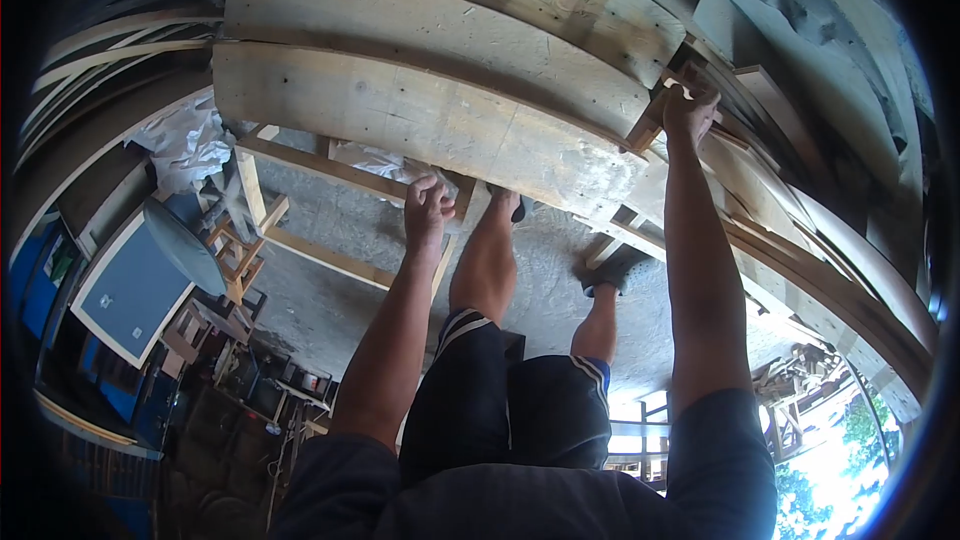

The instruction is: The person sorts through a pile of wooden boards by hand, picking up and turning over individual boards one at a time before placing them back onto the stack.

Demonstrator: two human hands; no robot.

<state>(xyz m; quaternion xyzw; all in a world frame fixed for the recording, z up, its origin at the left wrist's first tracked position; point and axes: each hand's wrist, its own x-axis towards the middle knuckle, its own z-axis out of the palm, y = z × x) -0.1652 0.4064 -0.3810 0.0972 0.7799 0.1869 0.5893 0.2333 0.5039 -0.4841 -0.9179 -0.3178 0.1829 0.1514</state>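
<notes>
My right hand (692, 112) is at the right end of a plank bench, its fingers closed around a small brown wooden piece (650, 122). Part of that piece is hidden by the fingers. My left hand (428, 202) hangs just below the near edge of the front plank (400, 105), its fingers loosely bent and apart, with nothing visible in them. Behind the front plank lies a second long plank (430, 25), pale and dotted with dark holes.
Long boards (800, 210) are stacked along the right side. Under the bench is a wooden frame (325, 255), with crumpled plastic (190, 145) to its left. A blue-grey panel (135, 285) leans at the left. My legs stand on the concrete floor (545, 285).
</notes>
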